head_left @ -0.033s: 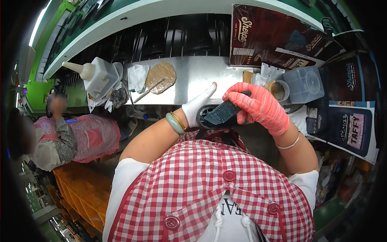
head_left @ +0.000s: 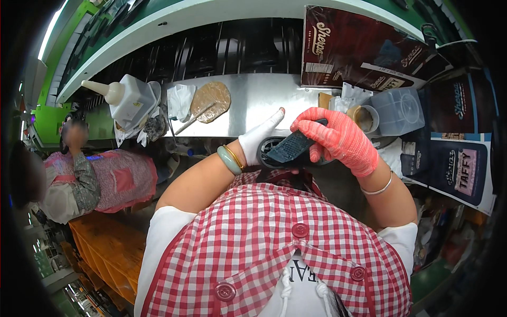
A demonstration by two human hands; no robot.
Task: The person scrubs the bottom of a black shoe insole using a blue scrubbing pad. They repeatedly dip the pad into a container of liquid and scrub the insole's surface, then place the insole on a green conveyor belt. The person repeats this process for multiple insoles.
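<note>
My left hand (head_left: 257, 138), in a white glove, holds a black shoe (head_left: 263, 154) close to my apron. Its thumb points up and away, while its other fingers are hidden under the shoe. A rounded end shows a ribbed, hollow inside. My right hand (head_left: 343, 140), in a pinkish-red knitted glove, pinches a dark, textured insole (head_left: 290, 148) between thumb and fingers. The insole lies tilted over the shoe's opening, partly covering the ribs. The far part of the shoe is hidden behind the right hand.
A metal worktop (head_left: 253, 95) lies beyond my hands. On it are a white squeeze bottle (head_left: 127, 100), a brown film-covered disc (head_left: 214, 100) with a stick, and a clear plastic container (head_left: 398, 112). Printed cartons (head_left: 343, 37) stand right. Another person (head_left: 105, 179) sits left.
</note>
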